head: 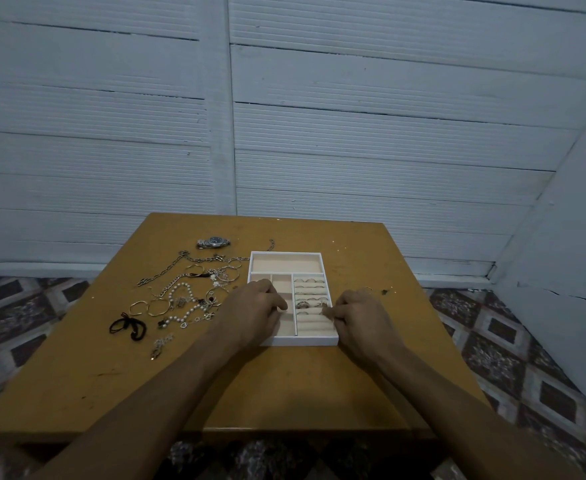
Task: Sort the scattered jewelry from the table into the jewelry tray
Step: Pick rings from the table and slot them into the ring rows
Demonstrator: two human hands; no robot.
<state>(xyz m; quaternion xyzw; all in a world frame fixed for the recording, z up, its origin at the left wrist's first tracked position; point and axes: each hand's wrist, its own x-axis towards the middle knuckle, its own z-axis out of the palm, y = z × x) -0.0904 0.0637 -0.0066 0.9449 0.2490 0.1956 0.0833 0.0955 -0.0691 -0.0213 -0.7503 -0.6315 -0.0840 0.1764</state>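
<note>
Pinching something small at the ring rolls, right hand (361,315) has thumb and forefinger closed at the tray's 4 o'clock edge; the item is too small and blurred to name. Left hand (253,308) lies curled over the tray's left compartments, fingers bent down; can't tell if it holds anything. Tray (286,253) sits mid-table, long axis running 12 to 6, open long slot at its 12 end, ring rolls on the right half with several rings (309,281) seated upright in the slots. Left hand hides most of the small left cells.

Loose jewelry pile at the tray's 9 o'clock: pearl strand (180,306), chains (167,271), hoops (156,307), black cord (129,328), all tangled, pieces hard to separate. Watch (213,242) at 11 o'clock, band lying 9 to 3. Small bits on table (319,386) at the tray's 3 o'clock, just past the right hand, unclear what.
</note>
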